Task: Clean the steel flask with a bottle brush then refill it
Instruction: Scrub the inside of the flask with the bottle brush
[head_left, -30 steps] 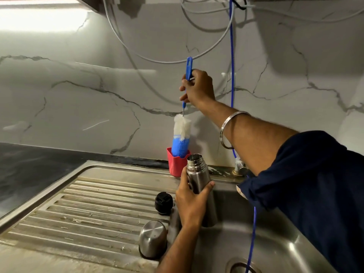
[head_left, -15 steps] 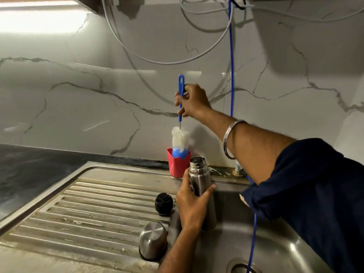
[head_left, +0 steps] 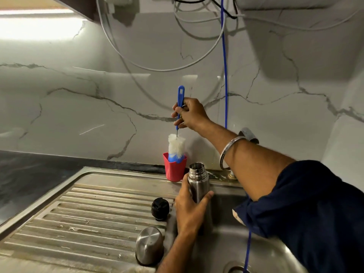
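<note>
Your left hand (head_left: 190, 208) is wrapped round the steel flask (head_left: 198, 183), fingers and thumb clamped on its body. The flask stands upright at the near-left edge of the sink (head_left: 266, 251) basin, mouth open, threads bare. No brand, label or writing readable on it.

Your right hand (head_left: 190, 114) holds the bottle brush (head_left: 178, 131) by its blue handle, fingers pinched round the middle of it, the handle's slotted top sticking out above the hand. The brush hangs about vertical. Its white bristles are above the rim of the red cup (head_left: 174, 168); the blue lower end sits inside the cup. The cup stands on the back ledge against the marble wall, just beside the flask and to its left.

On the ribbed draining board (head_left: 88, 219): black stopper (head_left: 160, 208) just left of your left hand, and the steel cap (head_left: 149, 246) nearer you, upside down, dome up. Neither touches the flask.

A steel bangle (head_left: 229, 149) is on your right wrist. A blue hose (head_left: 224, 71) runs down the wall behind your right arm and into the basin near the drain (head_left: 237, 268). Grey cables (head_left: 157, 67) loop on the wall above. No text visible on brush, cup or cap.
</note>
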